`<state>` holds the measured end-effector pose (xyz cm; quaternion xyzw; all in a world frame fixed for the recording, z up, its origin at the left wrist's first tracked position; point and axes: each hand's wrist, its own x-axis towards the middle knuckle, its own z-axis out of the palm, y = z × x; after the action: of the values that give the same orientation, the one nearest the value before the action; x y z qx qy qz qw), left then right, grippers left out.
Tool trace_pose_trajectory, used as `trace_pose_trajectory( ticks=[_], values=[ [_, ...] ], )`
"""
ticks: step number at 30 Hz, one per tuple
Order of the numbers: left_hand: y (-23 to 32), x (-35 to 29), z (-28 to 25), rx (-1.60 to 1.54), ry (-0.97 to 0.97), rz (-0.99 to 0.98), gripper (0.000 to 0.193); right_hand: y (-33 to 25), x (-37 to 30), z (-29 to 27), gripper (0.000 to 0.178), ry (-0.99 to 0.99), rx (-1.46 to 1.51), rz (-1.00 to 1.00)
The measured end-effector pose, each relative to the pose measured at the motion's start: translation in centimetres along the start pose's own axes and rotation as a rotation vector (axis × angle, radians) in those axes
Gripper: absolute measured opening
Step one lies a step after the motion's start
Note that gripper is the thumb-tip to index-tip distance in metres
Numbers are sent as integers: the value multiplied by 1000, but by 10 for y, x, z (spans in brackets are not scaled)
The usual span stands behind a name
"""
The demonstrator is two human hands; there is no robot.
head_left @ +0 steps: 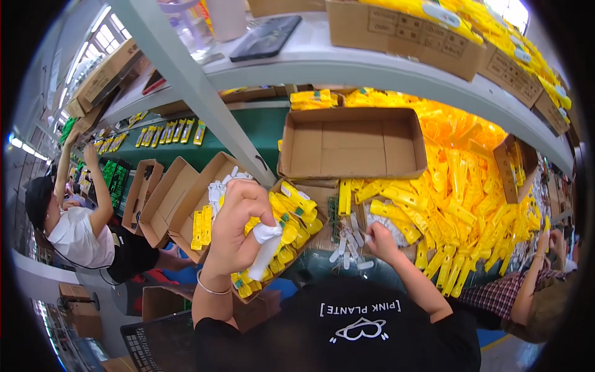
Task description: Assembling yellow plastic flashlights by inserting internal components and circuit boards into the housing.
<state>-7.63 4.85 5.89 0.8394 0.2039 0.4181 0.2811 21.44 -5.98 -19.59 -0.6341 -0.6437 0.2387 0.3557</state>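
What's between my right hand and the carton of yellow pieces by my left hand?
The head view shows white strips near your right hand, then thin green pieces.

A dark phone (266,38) is laid on the grey shelf (297,69); a white-shirted co-worker (82,240) is seen at left.

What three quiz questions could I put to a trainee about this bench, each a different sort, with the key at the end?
1. Multiple choice: what colour is the piece pinched in the left hand?
A) green
B) white
C) black

2. True or false: a dark phone lies on the raised shelf.

3. Fill in: the heap of yellow parts spreads mostly to the ____ of the right hand.

Key: 1. B; 2. True; 3. right.
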Motion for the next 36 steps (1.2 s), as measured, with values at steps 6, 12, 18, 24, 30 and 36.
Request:
trace_pose_trajectory(
  ticks=[6, 12, 18, 24, 30, 36],
  values=[
    [9, -6, 29, 74, -246, -38, 19, 22, 12, 25, 20, -123, 6, 133],
    [14, -14, 52, 13, -359, -86, 22, 28, 13, 2, 31, -134, 38, 5],
    [12, -12, 71, -43, -437, -74, 22, 5, 22, -25, 27, -240, 339, 261],
    [10, -8, 78, -59, -458, -64, 20, 11, 18, -15, 55, -206, 444, 317],
    [-1, -9, 76, -42, -446, -70, 19, 14, 24, -17, 46, -198, 487, 264],
    [-1, -8, 69, -65, -419, -85, 18, -8, 29, -30, 23, -345, 793, 484]
  ],
)
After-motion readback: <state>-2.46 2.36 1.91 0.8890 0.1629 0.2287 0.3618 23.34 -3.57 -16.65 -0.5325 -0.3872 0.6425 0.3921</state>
